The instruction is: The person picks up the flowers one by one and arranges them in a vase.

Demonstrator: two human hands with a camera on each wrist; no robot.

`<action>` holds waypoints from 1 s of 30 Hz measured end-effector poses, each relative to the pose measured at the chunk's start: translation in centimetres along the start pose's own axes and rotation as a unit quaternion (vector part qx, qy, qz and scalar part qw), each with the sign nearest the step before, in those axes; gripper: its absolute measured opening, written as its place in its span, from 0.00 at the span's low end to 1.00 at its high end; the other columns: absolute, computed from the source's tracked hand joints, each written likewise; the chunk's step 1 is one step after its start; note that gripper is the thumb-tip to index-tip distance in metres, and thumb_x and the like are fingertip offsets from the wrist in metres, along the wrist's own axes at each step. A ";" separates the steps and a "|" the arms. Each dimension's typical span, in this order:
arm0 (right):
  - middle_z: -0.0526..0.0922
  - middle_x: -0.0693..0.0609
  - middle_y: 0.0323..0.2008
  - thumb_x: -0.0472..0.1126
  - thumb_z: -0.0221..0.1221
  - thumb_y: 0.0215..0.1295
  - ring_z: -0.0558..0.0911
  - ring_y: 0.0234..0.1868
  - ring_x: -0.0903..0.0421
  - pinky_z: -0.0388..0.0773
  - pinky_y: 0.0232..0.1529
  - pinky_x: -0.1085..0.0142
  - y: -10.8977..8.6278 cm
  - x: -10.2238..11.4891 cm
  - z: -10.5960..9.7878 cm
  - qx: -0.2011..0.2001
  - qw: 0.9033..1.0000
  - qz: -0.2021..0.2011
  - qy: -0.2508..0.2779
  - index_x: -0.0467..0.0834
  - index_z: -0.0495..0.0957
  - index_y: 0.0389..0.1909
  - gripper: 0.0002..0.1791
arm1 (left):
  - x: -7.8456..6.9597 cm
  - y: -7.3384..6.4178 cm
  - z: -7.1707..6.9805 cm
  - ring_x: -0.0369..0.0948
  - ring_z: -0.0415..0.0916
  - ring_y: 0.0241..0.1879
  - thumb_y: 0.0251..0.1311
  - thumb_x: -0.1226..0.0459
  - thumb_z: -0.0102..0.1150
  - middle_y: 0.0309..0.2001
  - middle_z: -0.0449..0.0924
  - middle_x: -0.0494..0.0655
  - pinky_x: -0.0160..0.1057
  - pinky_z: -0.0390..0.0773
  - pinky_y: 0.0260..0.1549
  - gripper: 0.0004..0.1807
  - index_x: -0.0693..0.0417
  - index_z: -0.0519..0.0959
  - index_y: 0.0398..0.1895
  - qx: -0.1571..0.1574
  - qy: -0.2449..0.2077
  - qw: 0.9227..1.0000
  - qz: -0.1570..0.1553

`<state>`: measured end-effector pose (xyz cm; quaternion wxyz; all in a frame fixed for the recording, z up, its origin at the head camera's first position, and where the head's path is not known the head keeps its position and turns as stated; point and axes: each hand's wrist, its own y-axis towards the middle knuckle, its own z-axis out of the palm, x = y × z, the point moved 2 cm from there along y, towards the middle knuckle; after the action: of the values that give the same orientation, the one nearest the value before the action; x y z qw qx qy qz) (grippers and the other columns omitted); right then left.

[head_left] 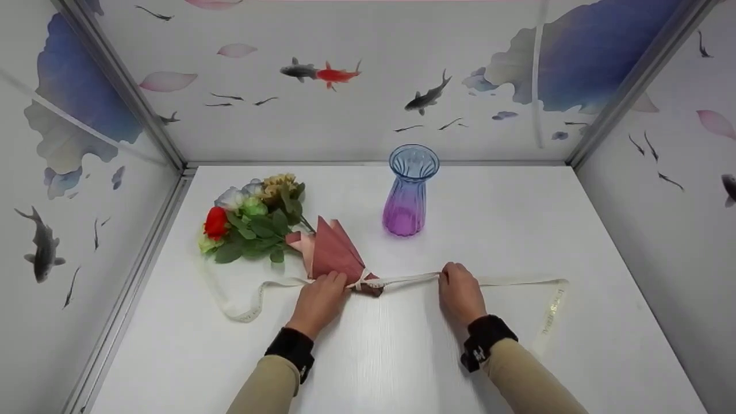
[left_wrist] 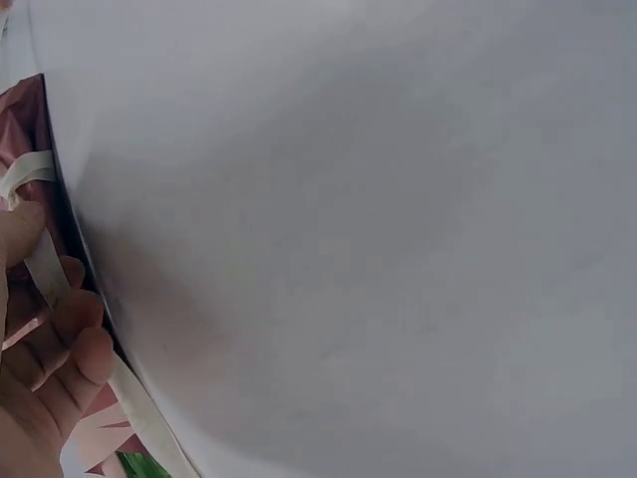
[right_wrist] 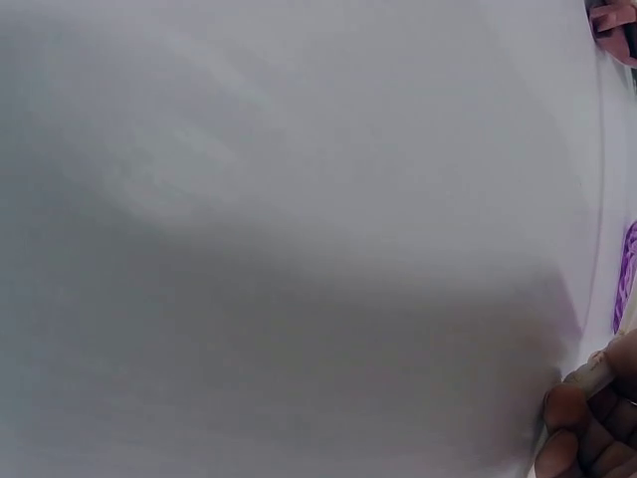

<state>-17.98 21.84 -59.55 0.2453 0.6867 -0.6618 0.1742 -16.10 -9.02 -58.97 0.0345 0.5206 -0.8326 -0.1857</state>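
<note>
A bouquet of artificial-looking flowers (head_left: 253, 221) lies on the table, its stems wrapped in dusky pink paper (head_left: 336, 250). A cream ribbon (head_left: 411, 279) with printed lettering is tied around the narrow end of the wrap. Close beside that tie, my left hand (head_left: 320, 302) pinches the ribbon; the left wrist view shows the ribbon (left_wrist: 45, 264) between thumb and fingers. Farther right, my right hand (head_left: 462, 293) grips the other side of the ribbon, and the stretch between the knot and this hand is straight. In the right wrist view, the ribbon (right_wrist: 594, 373) emerges between the fingertips.
Behind the hands stands a blue and purple glass vase (head_left: 409, 192), upright. Loose ribbon tails trail across the white table (head_left: 604, 345) on both sides. Printed panels with fish and petals (head_left: 368, 115) enclose the table at the back and sides.
</note>
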 end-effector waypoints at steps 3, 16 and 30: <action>0.78 0.47 0.33 0.35 0.54 0.76 0.79 0.35 0.47 0.78 0.39 0.52 0.0 0.0 0.0 0.001 1.000 0.003 -0.003 0.39 0.78 0.37 0.07 | 0.0 0.1 -0.4 0.49 0.79 0.31 0.69 0.57 0.64 0.34 0.78 0.49 0.47 0.81 0.27 0.10 0.54 0.77 0.38 -0.005 -0.005 1.000 0.001; 0.78 0.45 0.46 0.33 0.60 0.71 0.83 0.37 0.46 0.81 0.42 0.51 0.4 2.5 0.2 -0.006 0.995 -0.100 0.002 0.38 0.79 0.51 0.11 | 1.2 1.8 -0.9 0.55 0.69 0.63 0.67 0.55 0.65 0.59 0.77 0.53 0.59 0.68 0.65 0.18 0.52 0.82 0.56 -0.022 0.027 0.997 0.064; 0.80 0.46 0.50 0.31 0.65 0.66 0.82 0.51 0.48 0.81 0.52 0.56 0.5 7.6 2.4 0.049 0.936 -0.346 -0.034 0.40 0.80 0.57 0.19 | 0.8 1.8 -0.1 0.56 0.60 0.75 0.66 0.44 0.62 0.73 0.67 0.56 0.60 0.54 0.74 0.40 0.57 0.69 0.74 0.137 -0.017 0.990 0.000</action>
<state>-18.16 14.21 -57.21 0.2337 0.8897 -0.3824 0.0872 -17.94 -9.06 -58.37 -0.0514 0.5170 -0.8508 -0.0789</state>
